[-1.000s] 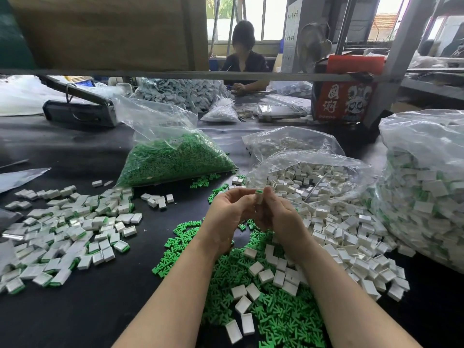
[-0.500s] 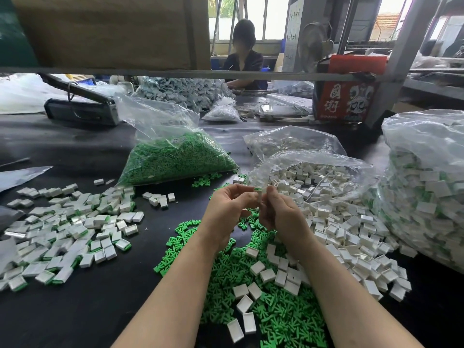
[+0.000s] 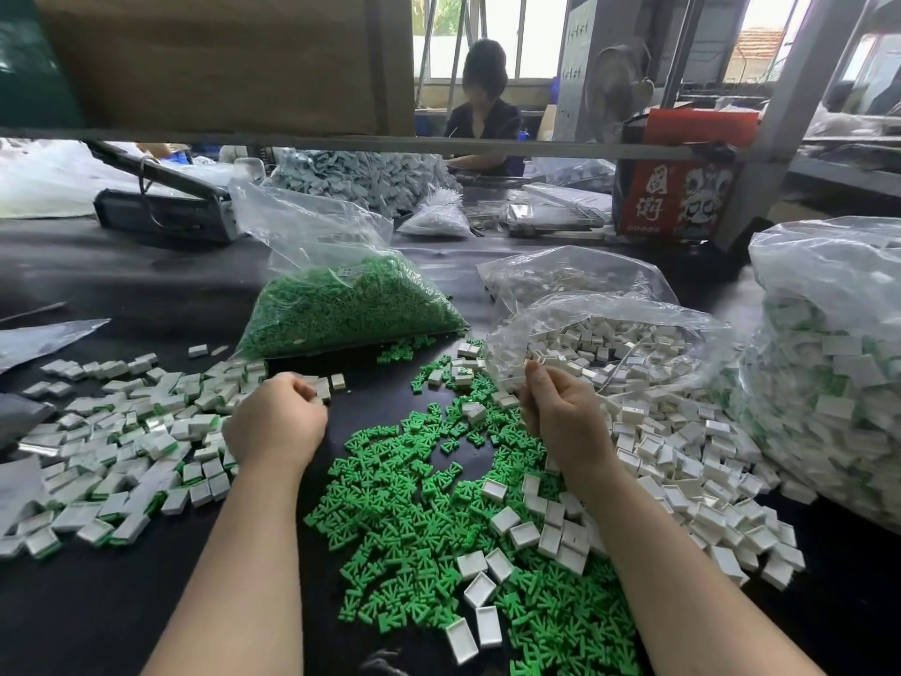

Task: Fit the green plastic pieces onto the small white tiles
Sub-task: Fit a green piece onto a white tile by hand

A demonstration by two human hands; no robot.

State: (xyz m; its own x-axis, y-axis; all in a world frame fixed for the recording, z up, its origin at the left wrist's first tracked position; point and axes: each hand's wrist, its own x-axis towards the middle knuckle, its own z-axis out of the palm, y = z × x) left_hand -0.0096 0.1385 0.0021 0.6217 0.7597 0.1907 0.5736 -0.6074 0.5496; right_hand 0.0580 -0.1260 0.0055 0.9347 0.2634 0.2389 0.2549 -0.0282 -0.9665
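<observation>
Over the black tabletop (image 3: pixel 122 602), the left hand (image 3: pixel 275 424) sits with fingers curled under at the edge of the finished tiles (image 3: pixel 122 446); whether it holds one I cannot tell. Well apart, the right hand (image 3: pixel 560 407) is raised with fingers loosely bent, seemingly holding nothing, above the loose green plastic pieces (image 3: pixel 414 519). Just right of them, bare white tiles (image 3: pixel 682 461) spill from a clear bag (image 3: pixel 609 324). Behind lies a bag of green pieces (image 3: pixel 341 304).
</observation>
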